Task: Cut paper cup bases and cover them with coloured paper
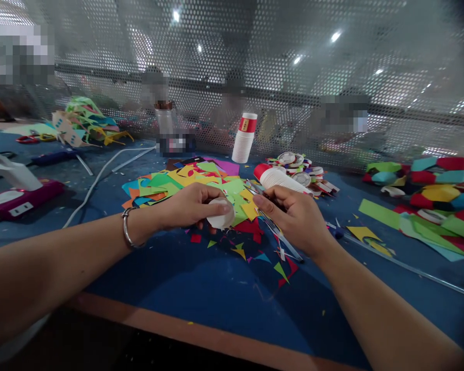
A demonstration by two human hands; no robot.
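Observation:
My left hand (195, 206) pinches a white paper cup (222, 219), its round end facing me and thumb lying across it. My right hand (294, 214) is closed around scissors (250, 188); their metal tips point up and left, apart from the cup, and the handles are mostly covered by my fingers. Behind both hands spreads a pile of coloured paper (178, 180) in green, yellow, orange and purple. Small paper scraps (239, 252) lie on the blue table below my hands. Slim metal tools (284, 242) rest under my right hand.
A stack of paper cups (244, 139) stands at the back; another cup stack (280, 179) lies on its side. Coloured paper shapes (444, 190) are heaped at right beside a clear glue stick (410, 267). A purple power strip (27, 201) and white cable (93, 185) occupy the left.

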